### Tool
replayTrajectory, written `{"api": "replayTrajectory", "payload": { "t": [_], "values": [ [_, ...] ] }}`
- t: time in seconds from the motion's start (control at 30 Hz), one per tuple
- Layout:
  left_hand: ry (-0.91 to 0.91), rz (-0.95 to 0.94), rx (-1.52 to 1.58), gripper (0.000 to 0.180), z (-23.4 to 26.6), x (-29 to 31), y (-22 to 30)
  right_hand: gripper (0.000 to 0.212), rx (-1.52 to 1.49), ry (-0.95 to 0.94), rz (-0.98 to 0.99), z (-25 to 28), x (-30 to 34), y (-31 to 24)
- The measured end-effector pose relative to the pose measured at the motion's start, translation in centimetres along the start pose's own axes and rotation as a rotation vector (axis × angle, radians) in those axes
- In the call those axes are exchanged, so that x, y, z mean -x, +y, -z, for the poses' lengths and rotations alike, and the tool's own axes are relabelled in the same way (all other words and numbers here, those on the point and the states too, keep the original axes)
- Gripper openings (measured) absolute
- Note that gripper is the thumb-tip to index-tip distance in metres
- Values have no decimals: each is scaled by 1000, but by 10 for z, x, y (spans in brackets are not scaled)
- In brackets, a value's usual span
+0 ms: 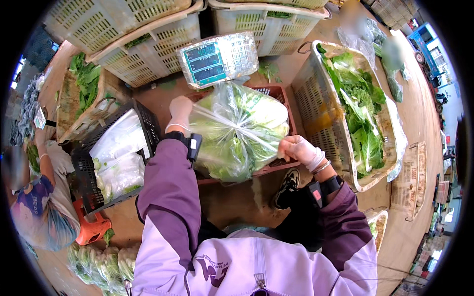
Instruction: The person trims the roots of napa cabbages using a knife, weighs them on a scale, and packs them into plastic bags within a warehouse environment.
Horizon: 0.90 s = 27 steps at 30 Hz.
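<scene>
Two hands work here, both curled shut on plastic: the fingers of the right hand (299,151) pinch one end of a white strip (254,138), and those of the left hand (180,110) close in a fist at its other end, their tips hidden. The strip draws in the gathered neck of one clear plastic bag (228,165). The bag is bulging and glossy, its film creased in rays from the gather, with pale green and whitish leafy cabbage (266,116) showing through. It sits between the hands at one dark red crate (290,121); how deep it rests is hidden.

Just beyond the bag stands one digital scale (219,59) with three display rows and a keypad. To the left is one black crate (89,195) holding at least two packs of greens (116,170) in whitish film. To the right, one beige crate (318,106) is heaped with loose leafy greens (363,116). Farther left are one orange stool (94,227) and one seated co-worker (37,212).
</scene>
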State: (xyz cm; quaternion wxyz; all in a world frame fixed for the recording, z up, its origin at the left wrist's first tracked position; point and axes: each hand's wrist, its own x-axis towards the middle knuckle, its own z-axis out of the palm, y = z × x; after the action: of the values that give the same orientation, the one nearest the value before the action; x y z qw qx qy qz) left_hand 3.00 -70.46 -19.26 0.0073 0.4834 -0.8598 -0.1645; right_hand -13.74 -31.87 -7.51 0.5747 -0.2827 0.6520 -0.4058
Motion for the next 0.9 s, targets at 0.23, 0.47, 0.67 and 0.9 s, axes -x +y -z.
{"api": "replayTrajectory", "payload": {
  "t": [0.23, 0.47, 0.67, 0.9],
  "values": [
    [-40, 1, 558, 30, -6, -5, 28, 31, -334, 110, 31, 6, -2, 44],
    [-52, 392, 914, 18, -31, 14, -62, 28, -45, -110, -65, -24, 6, 2],
    [-182, 233, 1045, 20, 46, 42, 42, 27, 138, -55, 151, -14, 27, 3],
    [-307, -1022, 914, 20, 61, 134, 63, 21, 180, -68, 241, -74, 36, -53]
  ]
}}
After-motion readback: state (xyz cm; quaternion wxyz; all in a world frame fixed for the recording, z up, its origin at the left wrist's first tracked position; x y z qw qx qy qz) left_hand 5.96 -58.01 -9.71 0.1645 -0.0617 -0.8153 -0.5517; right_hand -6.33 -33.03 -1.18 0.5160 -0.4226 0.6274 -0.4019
